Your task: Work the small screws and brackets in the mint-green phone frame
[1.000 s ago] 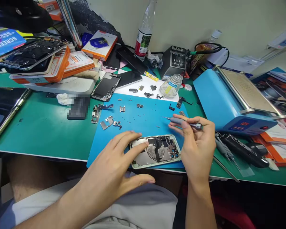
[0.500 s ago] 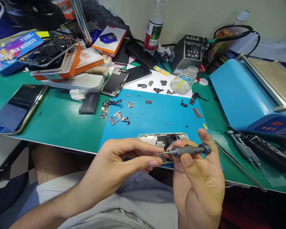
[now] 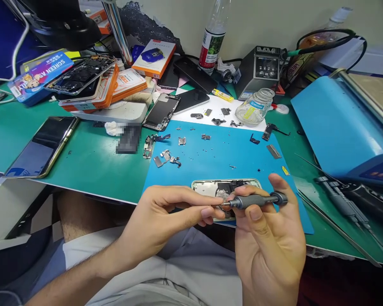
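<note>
Level in my right hand (image 3: pixel 271 238) lies a grey precision screwdriver (image 3: pixel 253 201), its knurled handle between thumb and fingers and its round cap toward my raised index finger. The slim bit points left. My left hand (image 3: pixel 175 212) pinches that bit between thumb and index finger, hiding its very tip. Just behind and below the fingers, an opened phone housing (image 3: pixel 206 187) rests on the blue mat (image 3: pixel 191 165), partly covered by my hands. Metal plates and flex parts (image 3: pixel 167 157) lie on the mat, with several tiny screws.
At the right lie tweezers (image 3: pixel 338 227), more screwdrivers (image 3: pixel 341 204) and a blue machine (image 3: pixel 344 127). A glass jar (image 3: pixel 254 108) stands behind the mat. To the left are a phone (image 3: pixel 43 146) and a stack of boxes (image 3: pixel 92 91). A removed screen (image 3: pixel 162 111) lies at the back.
My left fingers have closed further over the screwdriver bit, toward the handle, so less of it shows. The whole scene has shifted slightly to the right in view.
</note>
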Action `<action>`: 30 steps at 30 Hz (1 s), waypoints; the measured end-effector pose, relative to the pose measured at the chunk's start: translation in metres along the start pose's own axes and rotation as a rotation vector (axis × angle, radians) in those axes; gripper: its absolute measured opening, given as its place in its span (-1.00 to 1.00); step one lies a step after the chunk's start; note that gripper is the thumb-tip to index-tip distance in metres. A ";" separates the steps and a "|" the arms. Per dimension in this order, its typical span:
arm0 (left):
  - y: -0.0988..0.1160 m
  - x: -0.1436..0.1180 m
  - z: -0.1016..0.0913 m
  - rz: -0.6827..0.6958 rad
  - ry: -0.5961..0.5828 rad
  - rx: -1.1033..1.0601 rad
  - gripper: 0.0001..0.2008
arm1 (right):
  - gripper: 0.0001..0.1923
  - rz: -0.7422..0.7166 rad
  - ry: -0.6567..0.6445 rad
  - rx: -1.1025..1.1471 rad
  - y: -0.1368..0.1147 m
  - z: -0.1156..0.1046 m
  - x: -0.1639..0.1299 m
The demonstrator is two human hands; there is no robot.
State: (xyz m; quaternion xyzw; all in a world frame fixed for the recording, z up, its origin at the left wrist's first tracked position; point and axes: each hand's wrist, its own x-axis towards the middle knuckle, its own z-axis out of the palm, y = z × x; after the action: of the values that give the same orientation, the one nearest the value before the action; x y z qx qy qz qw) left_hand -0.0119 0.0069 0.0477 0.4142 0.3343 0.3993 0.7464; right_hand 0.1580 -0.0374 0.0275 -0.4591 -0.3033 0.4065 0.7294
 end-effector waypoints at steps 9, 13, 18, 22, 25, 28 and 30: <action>0.001 0.001 -0.001 0.041 0.017 0.074 -0.85 | -0.49 -0.028 0.035 -0.040 -0.001 0.001 -0.001; 0.001 0.003 -0.001 0.037 -0.014 0.048 -0.80 | -0.49 -0.032 0.029 -0.035 0.000 0.001 0.000; 0.002 0.001 -0.001 0.021 -0.040 0.023 -0.76 | -0.49 -0.014 0.029 -0.022 0.000 0.000 0.000; 0.002 0.001 -0.002 0.010 -0.046 0.025 -0.78 | -0.50 -0.029 0.029 -0.018 -0.001 0.000 0.000; 0.002 0.001 -0.002 0.012 -0.042 0.026 -0.79 | -0.52 -0.008 0.010 -0.005 -0.001 -0.001 0.000; 0.002 0.002 -0.002 0.012 -0.036 0.031 -0.81 | -0.51 0.003 -0.008 0.001 -0.001 -0.001 0.000; 0.002 0.003 -0.003 0.010 -0.040 0.025 -0.81 | -0.51 0.007 -0.015 0.000 -0.001 -0.001 0.000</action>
State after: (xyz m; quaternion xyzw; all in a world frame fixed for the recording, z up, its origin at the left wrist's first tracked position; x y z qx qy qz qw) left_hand -0.0140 0.0109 0.0474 0.4333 0.3222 0.3903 0.7457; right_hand 0.1586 -0.0382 0.0279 -0.4572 -0.3071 0.4125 0.7256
